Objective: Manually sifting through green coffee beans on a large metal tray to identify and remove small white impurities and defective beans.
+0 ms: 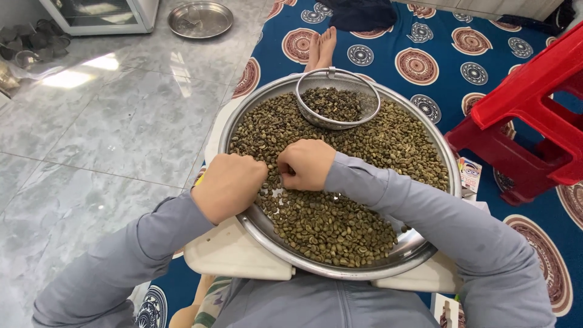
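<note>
Grey marble floor, patterned blue mat

Glossy floor tiles (121,121) mirror bright light; a blue mat (388,48) with round medallions lies alongside, a red plastic stool (534,115) standing on it.

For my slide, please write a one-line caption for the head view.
Both hands, left hand and right hand, rest in greenish beans on a round metal tray.

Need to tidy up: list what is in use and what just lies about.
In use: left hand, right hand, greenish beans, big steel tray, small mesh sieve.
Lying about: red stool, steel plate, patterned mat.
</note>
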